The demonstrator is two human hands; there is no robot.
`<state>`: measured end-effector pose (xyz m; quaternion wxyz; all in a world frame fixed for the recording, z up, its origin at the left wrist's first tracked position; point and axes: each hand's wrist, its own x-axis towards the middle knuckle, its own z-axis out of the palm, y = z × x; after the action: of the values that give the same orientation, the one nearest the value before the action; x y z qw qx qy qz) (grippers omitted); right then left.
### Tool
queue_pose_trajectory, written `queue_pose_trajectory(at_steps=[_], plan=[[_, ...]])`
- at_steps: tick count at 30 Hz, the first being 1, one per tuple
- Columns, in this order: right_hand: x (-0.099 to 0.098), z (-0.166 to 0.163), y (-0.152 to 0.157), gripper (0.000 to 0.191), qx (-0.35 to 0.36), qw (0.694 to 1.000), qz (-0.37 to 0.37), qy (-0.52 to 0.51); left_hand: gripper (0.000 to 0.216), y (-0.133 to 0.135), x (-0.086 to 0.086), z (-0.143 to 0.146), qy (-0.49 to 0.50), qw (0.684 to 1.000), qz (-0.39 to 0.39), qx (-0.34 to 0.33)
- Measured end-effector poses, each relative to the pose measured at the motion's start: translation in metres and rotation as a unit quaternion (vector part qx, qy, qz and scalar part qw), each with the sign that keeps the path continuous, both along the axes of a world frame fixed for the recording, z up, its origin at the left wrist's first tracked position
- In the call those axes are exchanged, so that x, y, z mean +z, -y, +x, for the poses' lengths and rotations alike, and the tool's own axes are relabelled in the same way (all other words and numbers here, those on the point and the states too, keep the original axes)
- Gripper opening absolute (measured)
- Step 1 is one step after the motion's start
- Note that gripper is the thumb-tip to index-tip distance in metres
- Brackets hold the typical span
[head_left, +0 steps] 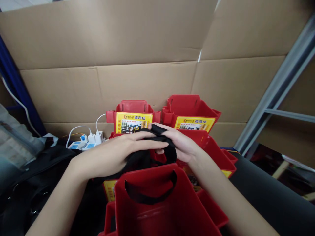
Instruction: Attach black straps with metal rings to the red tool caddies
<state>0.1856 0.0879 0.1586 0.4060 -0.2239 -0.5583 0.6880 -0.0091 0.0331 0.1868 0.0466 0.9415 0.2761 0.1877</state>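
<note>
A black webbing strap (171, 153) is bunched just beyond the slotted wall of the near red bin (147, 175). Part of it threads through the two slots and sags inside that bin, which is probably why the bundle is held so close to the wall. The right hand (180, 142) grips the webbing, a length passing between thumb and fingers. The left hand (131, 144) lies over the bundle with its fingers stretched out, perhaps steadying the slack; whether they pinch it, I cannot tell.

Beyond the near bin to the right is another red bin (209, 144); farther past it stand two yellow-labelled bins (134, 106), their openings upward, contents hidden by the angle. Left of the near bin lies black strapped gear (49, 157), with a power strip (76, 145) holding plugs beyond.
</note>
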Motion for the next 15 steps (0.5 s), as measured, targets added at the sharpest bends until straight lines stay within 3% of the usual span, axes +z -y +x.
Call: queue_pose_trajectory(at_steps=[2, 5, 8, 11, 13, 15], plan=[[0.003, -0.002, 0.003, 0.024, -0.044, 0.999, 0.017, 0.009, 0.059, 0.000, 0.002, -0.002, 0.070, 0.997, -0.017, 0.009], [0.009, 0.001, 0.002, 0.020, -0.109, 0.993, 0.039, -0.019, 0.031, 0.004, 0.005, -0.003, 0.207, 0.968, -0.093, 0.106], [0.015, 0.007, -0.003, 0.022, -0.186, 0.977, 0.037, -0.096, 0.026, 0.010, 0.008, -0.007, 0.187, 0.947, -0.238, 0.111], [0.020, 0.015, -0.009, 0.022, -0.255, 0.946, 0.047, -0.195, 0.020, 0.010, 0.010, -0.015, 0.176, 0.924, -0.327, 0.089], [0.022, 0.020, -0.012, 0.018, -0.287, 0.926, 0.073, -0.236, 0.028, 0.004, 0.010, -0.020, 0.253, 0.889, -0.370, 0.099], [0.022, 0.023, -0.013, 0.019, -0.294, 0.923, 0.105, -0.223, 0.033, -0.004, 0.010, -0.020, 0.379, 0.829, -0.397, 0.108]])
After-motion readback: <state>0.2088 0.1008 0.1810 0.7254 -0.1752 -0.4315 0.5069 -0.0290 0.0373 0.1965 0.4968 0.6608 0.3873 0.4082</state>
